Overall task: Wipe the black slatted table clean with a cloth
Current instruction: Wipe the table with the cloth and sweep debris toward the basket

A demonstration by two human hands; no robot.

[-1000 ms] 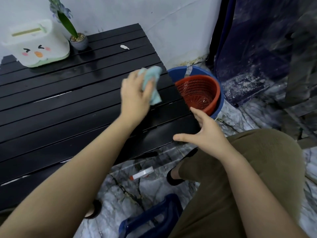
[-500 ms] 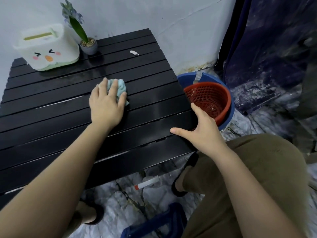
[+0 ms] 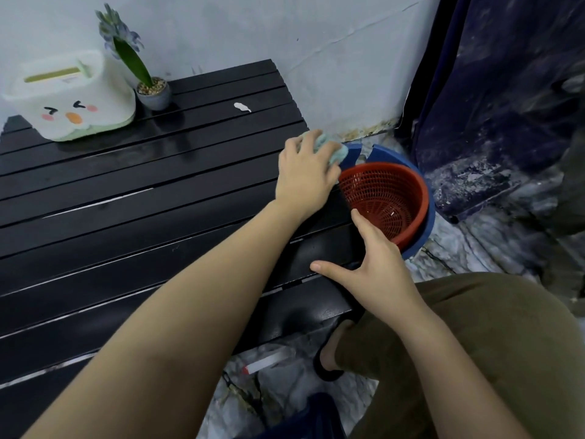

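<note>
Cloth (image 3: 329, 150) mostly hidden under left hand (image 3: 305, 172), fingers (image 3: 308, 139) pressing it at bench (image 3: 126, 191) right edge. Right hand (image 3: 376, 270) spread open, gripping nothing. Red basket (image 3: 384, 198) nested in blue bucket (image 3: 425, 226), contents unclear.
</note>
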